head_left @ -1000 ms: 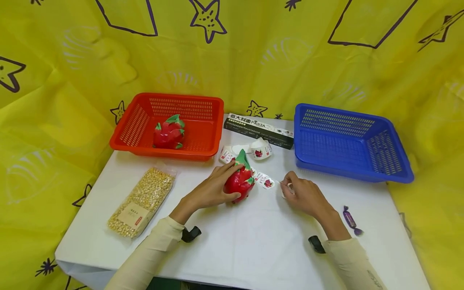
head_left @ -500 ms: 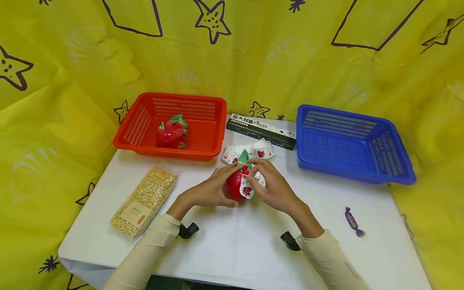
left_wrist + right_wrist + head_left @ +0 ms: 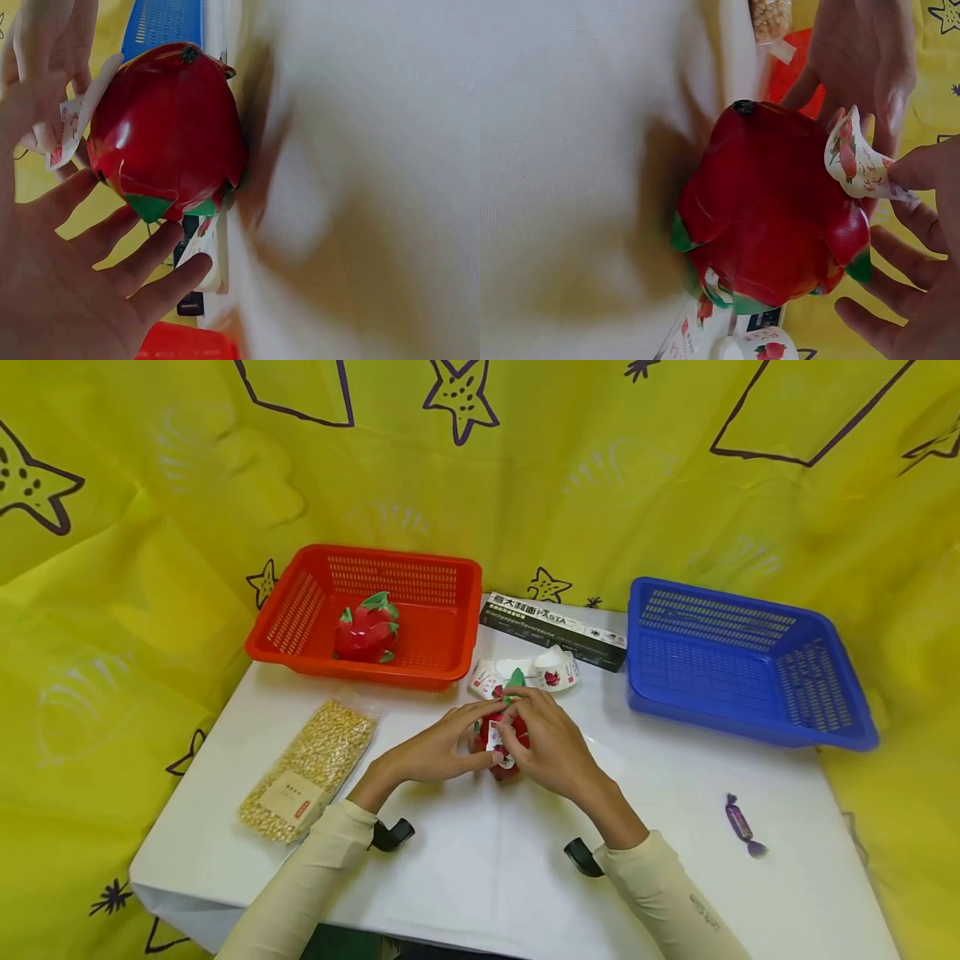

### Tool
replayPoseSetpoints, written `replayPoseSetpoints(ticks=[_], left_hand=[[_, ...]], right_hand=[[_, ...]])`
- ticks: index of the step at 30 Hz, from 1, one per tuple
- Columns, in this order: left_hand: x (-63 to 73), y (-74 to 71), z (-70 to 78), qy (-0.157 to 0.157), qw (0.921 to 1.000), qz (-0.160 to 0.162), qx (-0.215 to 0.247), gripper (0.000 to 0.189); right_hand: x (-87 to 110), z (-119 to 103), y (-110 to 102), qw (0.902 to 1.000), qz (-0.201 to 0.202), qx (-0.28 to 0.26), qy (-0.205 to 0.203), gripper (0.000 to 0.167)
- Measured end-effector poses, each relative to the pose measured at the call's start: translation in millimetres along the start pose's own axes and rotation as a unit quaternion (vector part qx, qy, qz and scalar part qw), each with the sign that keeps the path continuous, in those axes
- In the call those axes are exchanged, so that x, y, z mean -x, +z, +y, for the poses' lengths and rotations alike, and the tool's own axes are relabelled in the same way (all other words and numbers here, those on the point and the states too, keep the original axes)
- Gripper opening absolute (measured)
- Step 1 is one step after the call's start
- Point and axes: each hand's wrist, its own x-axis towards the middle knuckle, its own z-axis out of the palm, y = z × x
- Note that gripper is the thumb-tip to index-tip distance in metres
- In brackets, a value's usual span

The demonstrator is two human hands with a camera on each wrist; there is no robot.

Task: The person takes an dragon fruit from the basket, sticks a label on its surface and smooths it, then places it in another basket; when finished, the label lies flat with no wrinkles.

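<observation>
A model dragon fruit [image 3: 765, 202], glossy red with green scales, stands on the table between both hands in the head view. My left hand [image 3: 427, 752] is beside it, fingers straight and spread, fingertips at its side and top; in the left wrist view the fruit [image 3: 169, 124] sits just beyond the fingers. My right hand [image 3: 558, 752] pinches one end of a white sticker [image 3: 859, 161] printed with a dragon fruit. The sticker's free end lies against the fruit's upper side. How much of it touches the fruit cannot be told.
Behind the fruit lies a curled strip of stickers [image 3: 558, 677]. A pasta box [image 3: 555, 631] stands between the red basket [image 3: 438, 672], holding another dragon fruit [image 3: 367, 631], and the blue basket [image 3: 750, 727]. A bag of corn kernels [image 3: 311, 768] lies left, a purple wrapped candy [image 3: 741, 822] right.
My right hand has moved left from the sticker strip to the fruit, bringing one sticker with it. The left hand has stayed by the fruit, its thumb shifting toward the sticker.
</observation>
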Motion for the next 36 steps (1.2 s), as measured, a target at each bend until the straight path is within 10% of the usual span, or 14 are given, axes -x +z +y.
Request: replayPoseSetpoints(ticks=[9,17,28,36], left_hand=[[-5.2,4.8,-4.1,0.005,0.9996,0.026,-0.006,0.073],[-8.8,9.2,-12.0,0.018,0.9990,0.040,0.005,0.065],[-23.1,26.6,-17.0,0.016,0.9965,0.071,0.042,0.043],[-25.1,33.1,-16.7,-0.024,0.9918,0.120,0.037,0.035]], right_hand=[[-1.8,8.9,6.8,0.9970,0.029,0.068,-0.021,0.012],[-0.9,13.9,8.1,0.9986,0.034,0.011,0.040,0.036],[5.7,17.3,14.5,0.9937,0.101,0.011,0.047,0.018],[27.0,9.0,21.8,0.9731,0.174,0.128,-0.079,0.024]])
